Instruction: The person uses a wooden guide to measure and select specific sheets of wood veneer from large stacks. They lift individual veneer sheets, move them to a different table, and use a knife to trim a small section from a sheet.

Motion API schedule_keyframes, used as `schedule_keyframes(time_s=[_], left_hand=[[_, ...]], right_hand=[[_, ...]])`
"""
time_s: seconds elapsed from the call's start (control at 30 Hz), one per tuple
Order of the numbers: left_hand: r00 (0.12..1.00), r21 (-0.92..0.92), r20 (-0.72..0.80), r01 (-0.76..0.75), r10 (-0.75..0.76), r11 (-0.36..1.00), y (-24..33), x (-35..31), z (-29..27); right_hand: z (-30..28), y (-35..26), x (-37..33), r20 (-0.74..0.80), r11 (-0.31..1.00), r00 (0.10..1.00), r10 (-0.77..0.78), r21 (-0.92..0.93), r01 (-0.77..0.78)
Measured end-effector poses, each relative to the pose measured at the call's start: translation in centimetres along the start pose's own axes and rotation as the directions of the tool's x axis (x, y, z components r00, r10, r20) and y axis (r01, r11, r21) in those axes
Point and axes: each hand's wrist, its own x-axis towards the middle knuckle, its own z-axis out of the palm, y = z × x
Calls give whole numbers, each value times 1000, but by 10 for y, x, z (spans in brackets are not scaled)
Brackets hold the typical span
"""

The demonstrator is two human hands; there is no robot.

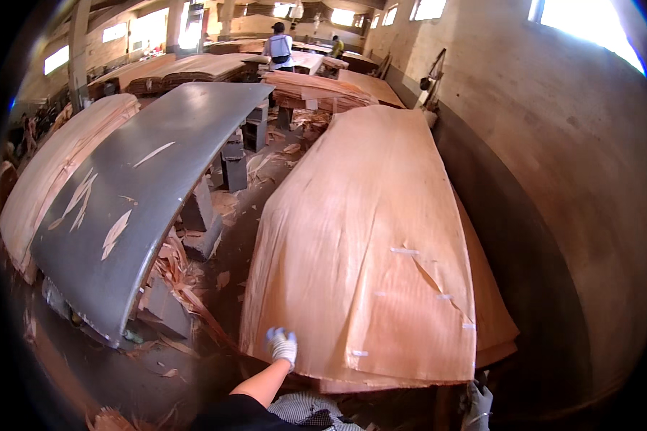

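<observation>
A large sheet of pinkish-tan wood veneer [338, 215] lies on top of a stack in front of me. Its lower right part carries a patch of veneer [395, 316] and several short strips of pale tape [404, 251], with a dark split beside the patch. My left hand [283, 345], in a white knit glove with bluish fingertips, rests on the sheet close to its near left edge, fingers stretched out. Just below the sheet's near right corner is my right hand [478, 407], also gloved; it is dim and its fingers are hard to make out.
To the left stands a dark smooth tabletop [144, 179] with veneer scraps on it, propped on grey blocks [233, 169]. Another veneer stack [72, 165] lies beyond it. Scraps [176, 269] litter the floor between. A wall [532, 158] runs along the right. Two people stand far back.
</observation>
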Motion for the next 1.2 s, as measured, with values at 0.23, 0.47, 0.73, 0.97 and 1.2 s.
schedule_keyframes(time_s=[0.23, 0.47, 0.73, 0.97, 1.2], left_hand=[[-234, -21, 714, 935, -660, -353, -58, -92, 67], [-6, -263, 788, 901, -615, -346, -22, -162, 155], [-106, -112, 916, 858, -386, -501, 60, -277, 232], [409, -673, 722, 601, -557, -431, 106, -299, 279], [609, -668, 744, 685, -275, -290, 108, -286, 223]], right_hand=[[-47, -83, 77, 41, 985, 999, 8, -173, -1], [-112, -67, 241, 95, 995, 995, -10, -101, 19], [-164, -28, 355, 157, 981, 987, 39, -192, -9], [-171, 22, 409, 185, 992, 980, 74, -110, -54], [-185, 92, 453, 208, 947, 974, 88, -322, -17]])
